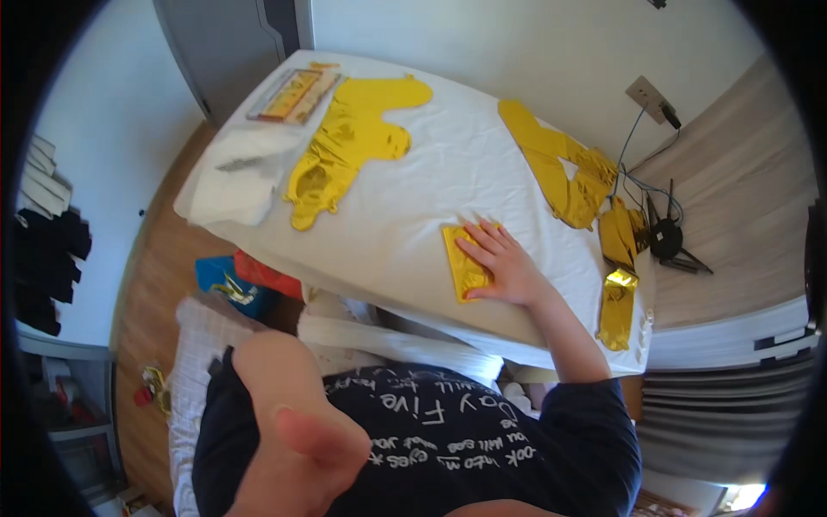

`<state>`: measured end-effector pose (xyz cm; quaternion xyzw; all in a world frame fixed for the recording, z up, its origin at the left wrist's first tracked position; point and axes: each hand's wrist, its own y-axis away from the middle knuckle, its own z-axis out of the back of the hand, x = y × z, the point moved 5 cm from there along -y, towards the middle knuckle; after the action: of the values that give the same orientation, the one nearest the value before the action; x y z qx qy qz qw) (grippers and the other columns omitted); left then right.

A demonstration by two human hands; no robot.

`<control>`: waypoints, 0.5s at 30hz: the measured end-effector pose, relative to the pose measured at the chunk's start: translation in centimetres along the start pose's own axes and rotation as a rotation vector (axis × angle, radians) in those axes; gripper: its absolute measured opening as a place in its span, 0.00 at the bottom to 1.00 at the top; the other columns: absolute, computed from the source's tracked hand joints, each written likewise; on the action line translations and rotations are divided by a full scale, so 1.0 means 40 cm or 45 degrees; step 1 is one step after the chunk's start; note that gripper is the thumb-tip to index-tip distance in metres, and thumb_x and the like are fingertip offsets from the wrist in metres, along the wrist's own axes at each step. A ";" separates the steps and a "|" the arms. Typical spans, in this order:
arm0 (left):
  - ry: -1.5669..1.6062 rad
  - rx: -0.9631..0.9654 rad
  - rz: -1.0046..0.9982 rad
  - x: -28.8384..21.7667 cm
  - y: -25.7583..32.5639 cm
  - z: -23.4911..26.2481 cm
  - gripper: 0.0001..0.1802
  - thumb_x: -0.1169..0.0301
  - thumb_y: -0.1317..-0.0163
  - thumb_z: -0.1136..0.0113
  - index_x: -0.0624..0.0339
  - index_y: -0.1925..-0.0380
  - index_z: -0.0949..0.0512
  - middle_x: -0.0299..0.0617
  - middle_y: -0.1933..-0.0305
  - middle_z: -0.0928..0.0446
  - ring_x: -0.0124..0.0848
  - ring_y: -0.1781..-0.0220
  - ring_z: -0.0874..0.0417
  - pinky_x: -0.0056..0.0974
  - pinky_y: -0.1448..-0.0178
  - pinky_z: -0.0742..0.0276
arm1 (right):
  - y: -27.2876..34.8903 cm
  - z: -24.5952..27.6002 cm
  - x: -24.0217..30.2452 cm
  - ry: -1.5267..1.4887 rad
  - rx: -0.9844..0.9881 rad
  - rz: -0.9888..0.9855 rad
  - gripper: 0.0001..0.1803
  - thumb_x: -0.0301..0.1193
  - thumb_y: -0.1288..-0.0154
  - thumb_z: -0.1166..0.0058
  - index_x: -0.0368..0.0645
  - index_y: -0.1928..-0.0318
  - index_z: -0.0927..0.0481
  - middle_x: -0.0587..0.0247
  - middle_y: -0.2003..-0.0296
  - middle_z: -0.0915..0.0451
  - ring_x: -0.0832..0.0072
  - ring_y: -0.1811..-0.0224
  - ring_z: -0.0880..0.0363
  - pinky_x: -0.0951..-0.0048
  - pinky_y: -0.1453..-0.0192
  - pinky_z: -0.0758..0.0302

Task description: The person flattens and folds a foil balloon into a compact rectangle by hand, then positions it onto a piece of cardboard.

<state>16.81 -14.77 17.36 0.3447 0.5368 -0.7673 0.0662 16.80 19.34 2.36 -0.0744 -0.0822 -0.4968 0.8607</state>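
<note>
On the white-covered table (413, 198), near edge: right hand (504, 263) flat, fingers spread, pressing a folded gold foil balloon (463, 263), not gripping. Left hand (301, 422) close to the camera, blurred, raised over the lap; empty as far as visible, grip state unclear. Larger gold foil balloons (345, 146) lie flat farther back.

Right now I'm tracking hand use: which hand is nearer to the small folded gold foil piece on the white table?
Right. The right hand lies flat on the small folded gold foil piece; the left hand is off the table, held up near the camera.
</note>
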 end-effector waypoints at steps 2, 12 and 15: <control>-0.004 -0.045 0.040 0.006 0.014 0.014 0.18 0.67 0.30 0.39 0.57 0.43 0.16 0.45 0.38 0.18 0.36 0.32 0.20 0.45 0.27 0.33 | 0.011 -0.001 0.010 -0.013 0.025 -0.008 0.57 0.69 0.45 0.38 0.53 0.21 0.36 0.52 0.20 0.43 0.45 0.16 0.52 0.42 0.16 0.54; -0.479 -0.117 0.209 0.268 -0.301 0.135 0.15 0.68 0.28 0.41 0.59 0.45 0.15 0.44 0.40 0.16 0.35 0.35 0.19 0.38 0.31 0.27 | 0.011 -0.007 -0.005 -0.021 -0.007 -0.003 0.57 0.70 0.46 0.38 0.49 0.23 0.34 0.48 0.21 0.41 0.45 0.17 0.50 0.44 0.15 0.55; -1.307 0.359 0.905 0.634 -0.332 0.267 0.23 0.55 0.28 0.42 0.63 0.47 0.16 0.50 0.43 0.15 0.44 0.44 0.14 0.46 0.39 0.20 | 0.017 -0.001 -0.003 -0.005 0.003 -0.022 0.58 0.69 0.47 0.37 0.47 0.23 0.34 0.46 0.21 0.42 0.45 0.17 0.50 0.44 0.15 0.55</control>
<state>-13.46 -11.73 14.45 0.0958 0.1838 -0.8292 0.5192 17.31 19.76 2.24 -0.0739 -0.0851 -0.5039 0.8564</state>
